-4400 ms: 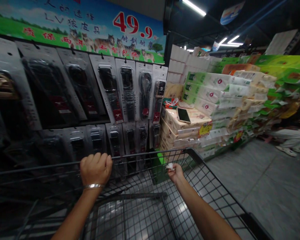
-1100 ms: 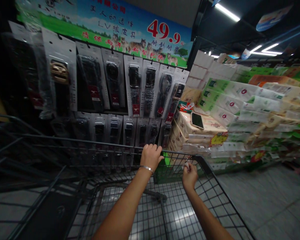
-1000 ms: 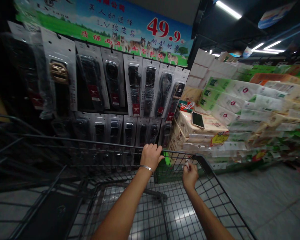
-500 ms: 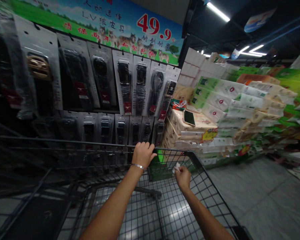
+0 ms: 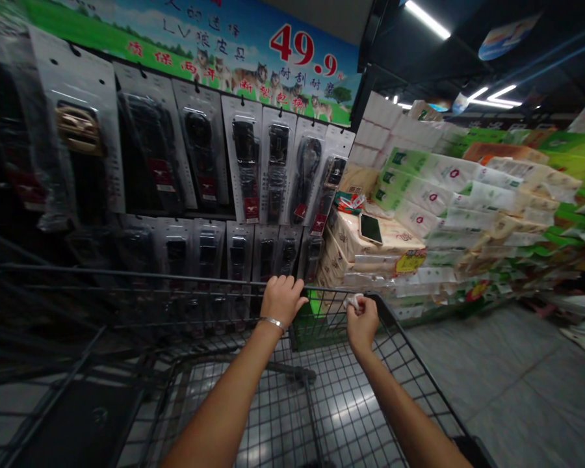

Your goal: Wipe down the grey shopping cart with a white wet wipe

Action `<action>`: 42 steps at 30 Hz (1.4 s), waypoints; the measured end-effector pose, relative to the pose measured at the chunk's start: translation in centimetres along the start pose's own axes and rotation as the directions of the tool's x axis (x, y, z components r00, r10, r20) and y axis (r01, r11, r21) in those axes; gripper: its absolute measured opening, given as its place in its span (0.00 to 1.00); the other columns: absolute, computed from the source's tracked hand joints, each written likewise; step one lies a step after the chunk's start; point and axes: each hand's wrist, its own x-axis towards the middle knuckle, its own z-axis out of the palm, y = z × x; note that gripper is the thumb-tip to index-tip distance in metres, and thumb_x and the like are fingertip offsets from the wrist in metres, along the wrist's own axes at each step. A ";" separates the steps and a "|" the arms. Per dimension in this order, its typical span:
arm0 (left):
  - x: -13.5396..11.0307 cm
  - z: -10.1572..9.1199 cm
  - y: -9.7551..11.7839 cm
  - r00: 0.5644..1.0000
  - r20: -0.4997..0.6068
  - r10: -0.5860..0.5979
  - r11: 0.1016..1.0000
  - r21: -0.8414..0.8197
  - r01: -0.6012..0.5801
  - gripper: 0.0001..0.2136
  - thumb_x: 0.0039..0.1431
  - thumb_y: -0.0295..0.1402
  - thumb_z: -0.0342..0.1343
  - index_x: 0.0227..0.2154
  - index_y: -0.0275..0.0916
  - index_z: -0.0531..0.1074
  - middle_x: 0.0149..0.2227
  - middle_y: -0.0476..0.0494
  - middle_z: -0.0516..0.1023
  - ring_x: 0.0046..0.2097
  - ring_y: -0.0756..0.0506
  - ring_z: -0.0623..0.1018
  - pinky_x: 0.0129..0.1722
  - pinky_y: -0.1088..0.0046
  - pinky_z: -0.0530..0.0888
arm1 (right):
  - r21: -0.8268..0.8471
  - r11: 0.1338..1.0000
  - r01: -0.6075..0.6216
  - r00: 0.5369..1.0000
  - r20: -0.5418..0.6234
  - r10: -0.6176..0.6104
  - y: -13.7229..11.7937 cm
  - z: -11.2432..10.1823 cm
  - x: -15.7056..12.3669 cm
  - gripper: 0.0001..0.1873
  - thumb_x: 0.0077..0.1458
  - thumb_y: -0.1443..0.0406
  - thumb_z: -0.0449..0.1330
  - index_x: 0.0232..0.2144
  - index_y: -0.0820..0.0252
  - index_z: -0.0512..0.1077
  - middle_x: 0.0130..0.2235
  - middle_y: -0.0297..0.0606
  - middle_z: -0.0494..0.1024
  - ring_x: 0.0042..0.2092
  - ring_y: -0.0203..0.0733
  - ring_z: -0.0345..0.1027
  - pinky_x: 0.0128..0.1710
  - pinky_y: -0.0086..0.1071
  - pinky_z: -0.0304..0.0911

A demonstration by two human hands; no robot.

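My left hand (image 5: 281, 302), with a silver bracelet at the wrist, is closed over the top rail of a dark wire shopping cart (image 5: 175, 278). To its right, my right hand (image 5: 363, 325) pinches a crumpled white tissue (image 5: 353, 301) near the cart's far right corner. The tissue is at the top rail; whether it presses on the wire I cannot tell. Below both hands, the wire mesh of the basket shows the floor through it.
Packaged belts (image 5: 246, 162) hang in rows behind the cart, under a price sign (image 5: 302, 52). A phone (image 5: 370, 228) lies on stacked tissue packs (image 5: 390, 250). More packs (image 5: 433, 188) are piled to the right. Grey floor tiles (image 5: 492, 370) stretch along the right, with a person's shoe (image 5: 582, 341) at the edge.
My right hand has risen with the tissue, from inside the basket up to the top rail. My left hand stays on the rail.
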 end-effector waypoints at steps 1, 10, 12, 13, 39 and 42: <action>0.0 0.0 0.0 1.000 -0.001 -0.002 1.000 -0.003 0.002 0.12 0.50 0.40 0.61 0.33 0.39 0.69 0.31 0.43 0.72 0.37 0.41 0.69 0.34 0.65 0.59 | -0.011 1.000 0.012 1.000 0.013 -0.012 0.4 0.2 -0.3 0.06 0.44 0.64 0.54 0.27 0.60 0.66 0.30 0.38 0.69 0.30 0.39 0.63 0.31 0.32 0.61; 0.1 -0.1 0.1 1.000 -0.006 -0.003 1.000 0.019 0.003 0.13 0.50 0.41 0.61 0.33 0.39 0.69 0.31 0.44 0.72 0.36 0.42 0.69 0.33 0.65 0.59 | -0.054 0.999 0.006 0.995 0.103 -0.001 3.7 1.9 -3.2 0.09 0.44 0.65 0.52 0.25 0.63 0.71 0.29 0.41 0.71 0.31 0.43 0.65 0.34 0.36 0.61; 0.1 -0.1 0.1 1.000 -0.007 -0.006 1.000 0.023 0.006 0.13 0.49 0.41 0.61 0.33 0.39 0.69 0.30 0.44 0.72 0.36 0.42 0.69 0.33 0.65 0.59 | -0.072 0.997 0.004 0.995 0.103 0.004 3.7 2.0 -3.3 0.10 0.45 0.65 0.52 0.25 0.64 0.72 0.29 0.42 0.71 0.31 0.44 0.65 0.34 0.36 0.61; 0.1 -0.1 0.1 1.000 -0.006 -0.008 1.000 0.024 0.008 0.13 0.49 0.41 0.62 0.32 0.39 0.69 0.30 0.44 0.72 0.36 0.42 0.69 0.33 0.65 0.59 | -0.078 0.997 0.009 0.993 0.115 0.000 3.7 2.1 -3.2 0.10 0.45 0.65 0.52 0.26 0.64 0.72 0.29 0.42 0.71 0.31 0.44 0.66 0.34 0.36 0.61; 0.1 0.0 0.0 1.000 0.023 0.000 1.000 0.011 -0.001 0.12 0.52 0.41 0.59 0.34 0.39 0.69 0.31 0.42 0.71 0.37 0.40 0.69 0.34 0.64 0.58 | 0.026 0.994 0.106 0.987 0.117 -0.108 -2.1 0.3 -0.7 0.04 0.46 0.67 0.52 0.26 0.60 0.66 0.28 0.33 0.65 0.28 0.35 0.58 0.29 0.29 0.57; 0.1 0.1 0.0 1.000 0.014 0.002 1.000 0.011 -0.002 0.12 0.52 0.41 0.59 0.34 0.39 0.69 0.31 0.42 0.71 0.37 0.40 0.69 0.34 0.64 0.58 | 0.000 0.989 0.146 0.975 0.171 -0.144 -1.3 0.4 -1.5 0.04 0.48 0.67 0.52 0.25 0.59 0.66 0.28 0.33 0.65 0.28 0.36 0.58 0.30 0.29 0.57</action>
